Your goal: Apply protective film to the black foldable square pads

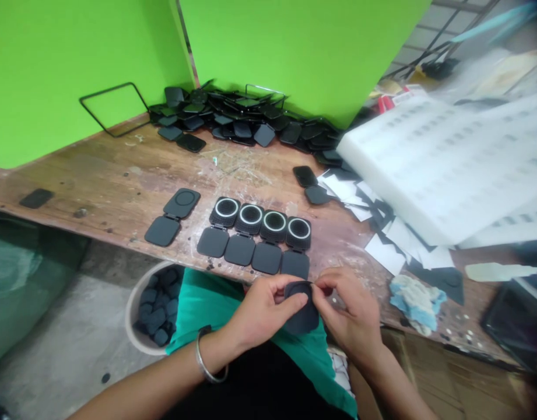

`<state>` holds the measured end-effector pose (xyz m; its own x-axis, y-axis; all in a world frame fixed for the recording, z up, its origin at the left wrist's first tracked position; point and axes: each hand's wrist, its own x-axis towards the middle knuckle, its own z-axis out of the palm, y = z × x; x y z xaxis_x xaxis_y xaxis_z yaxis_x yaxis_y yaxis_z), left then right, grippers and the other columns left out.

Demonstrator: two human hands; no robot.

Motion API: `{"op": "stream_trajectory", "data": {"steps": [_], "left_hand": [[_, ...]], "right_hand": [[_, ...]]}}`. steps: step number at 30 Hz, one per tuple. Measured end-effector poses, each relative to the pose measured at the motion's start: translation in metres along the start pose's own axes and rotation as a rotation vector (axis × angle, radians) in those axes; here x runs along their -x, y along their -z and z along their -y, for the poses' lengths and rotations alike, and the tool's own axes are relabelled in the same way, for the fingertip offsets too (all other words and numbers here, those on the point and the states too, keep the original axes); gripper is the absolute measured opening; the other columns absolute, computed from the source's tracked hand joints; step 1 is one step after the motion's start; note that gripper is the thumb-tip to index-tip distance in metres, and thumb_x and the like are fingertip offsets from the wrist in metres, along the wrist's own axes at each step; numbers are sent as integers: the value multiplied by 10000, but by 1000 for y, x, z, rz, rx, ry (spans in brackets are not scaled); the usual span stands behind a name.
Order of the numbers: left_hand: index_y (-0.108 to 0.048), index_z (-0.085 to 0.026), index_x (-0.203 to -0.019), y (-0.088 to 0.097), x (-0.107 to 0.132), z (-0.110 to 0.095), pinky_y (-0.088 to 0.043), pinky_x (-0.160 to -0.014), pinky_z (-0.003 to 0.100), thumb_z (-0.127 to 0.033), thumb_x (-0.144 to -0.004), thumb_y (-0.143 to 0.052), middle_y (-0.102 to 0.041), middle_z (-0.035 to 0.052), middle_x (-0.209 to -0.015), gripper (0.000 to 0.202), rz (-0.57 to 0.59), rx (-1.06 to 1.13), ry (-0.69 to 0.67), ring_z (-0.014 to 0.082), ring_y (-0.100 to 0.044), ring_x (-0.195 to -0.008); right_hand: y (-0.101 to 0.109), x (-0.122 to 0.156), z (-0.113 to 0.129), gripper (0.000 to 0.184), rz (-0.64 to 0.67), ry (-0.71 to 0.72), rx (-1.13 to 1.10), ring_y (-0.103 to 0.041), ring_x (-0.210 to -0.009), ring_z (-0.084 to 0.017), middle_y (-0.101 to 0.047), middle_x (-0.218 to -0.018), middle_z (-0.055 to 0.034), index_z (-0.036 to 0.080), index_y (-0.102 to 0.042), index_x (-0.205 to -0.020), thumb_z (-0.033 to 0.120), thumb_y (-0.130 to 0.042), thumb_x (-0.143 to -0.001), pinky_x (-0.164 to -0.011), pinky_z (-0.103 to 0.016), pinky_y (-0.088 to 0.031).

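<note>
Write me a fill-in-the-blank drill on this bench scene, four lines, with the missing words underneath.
1. The left hand holds a dark piece with its ____ pressed across the upward face.
2. A silvery bangle sits around the person's ____ wrist.
3. On the table, exactly ____ of the hinged dark units show white rings.
4. Behind the heap of black pieces stand panels coloured bright ____.

Missing words: thumb; left; four; green.
</note>
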<state>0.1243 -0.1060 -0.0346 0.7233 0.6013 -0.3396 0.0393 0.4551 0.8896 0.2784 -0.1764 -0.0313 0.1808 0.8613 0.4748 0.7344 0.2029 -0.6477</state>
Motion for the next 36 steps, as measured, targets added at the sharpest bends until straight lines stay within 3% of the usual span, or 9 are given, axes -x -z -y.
{"op": "stream_trajectory", "data": {"steps": [9, 14, 17, 20, 22, 27, 31, 36], "left_hand": [[-770, -167, -1017, -2, 1, 3, -513, -813, 248, -266, -874, -638, -759, 51, -959, 219, -121, -215, -130, 194, -682, -897], [-771, -207, -1039, -3, 2, 5, -520, -793, 228, -261, -899, -614, -764, 25, -970, 218, -130, -215, -194, 179, -690, -889], [-775, -219, -1023, -3, 2, 8, -515, -798, 219, -238, -890, -622, -766, 14, -960, 204, -167, -261, -237, 164, -690, -869], [-783, -205, -959, -4, 2, 11, -514, -770, 207, -205, -856, -642, -766, 11, -889, 175, -251, -297, -272, 153, -690, -815], [-783, -191, -914, -3, 1, 11, -513, -758, 203, -192, -835, -650, -763, 13, -857, 154, -293, -305, -280, 150, -688, -794], [-763, -166, -893, 3, 0, 7, -503, -694, 196, -243, -833, -657, -746, 15, -819, 144, -231, -262, -190, 144, -664, -754], [-745, -151, -914, 5, 2, 3, -480, -700, 201, -273, -856, -641, -732, 24, -842, 170, -173, -247, -151, 146, -643, -780], [-724, -155, -953, 7, 3, 1, -454, -753, 218, -291, -891, -607, -714, 27, -880, 190, -73, -283, -147, 149, -619, -826]], "right_hand": [[-3, 12, -7, 236, 5, 265, 89, -592, -809, -191, -625, -899, -98, 161, -610, -990, -9, -618, -827, -719, -338, -530], [-4, 12, -8, 243, 28, 286, 98, -601, -785, -199, -638, -899, -105, 171, -627, -1011, 8, -615, -832, -672, -339, -540], [-8, 13, -6, 286, -62, 240, 95, -623, -819, -202, -639, -907, -94, 192, -628, -1041, 3, -615, -827, -714, -348, -557], [-12, 13, -1, 288, -168, 169, 77, -628, -822, -192, -631, -889, -83, 193, -620, -1025, -4, -627, -816, -720, -326, -557], [-13, 12, 4, 245, -160, 80, 16, -625, -804, -177, -628, -878, -72, 192, -617, -989, 13, -627, -822, -696, -297, -547], [-8, 11, 10, 101, 30, -272, -286, -625, -813, -160, -630, -891, -51, 206, -642, -906, 121, -600, -873, -681, -261, -516], [-4, 9, 7, 48, 97, -461, -492, -606, -829, -160, -620, -880, -44, 201, -654, -840, 201, -620, -873, -687, -250, -497], [7, 1, 4, 142, 277, -758, -725, -560, -625, -106, -613, -722, -2, 182, -672, -781, 305, -674, -850, -589, -220, -458]]}}
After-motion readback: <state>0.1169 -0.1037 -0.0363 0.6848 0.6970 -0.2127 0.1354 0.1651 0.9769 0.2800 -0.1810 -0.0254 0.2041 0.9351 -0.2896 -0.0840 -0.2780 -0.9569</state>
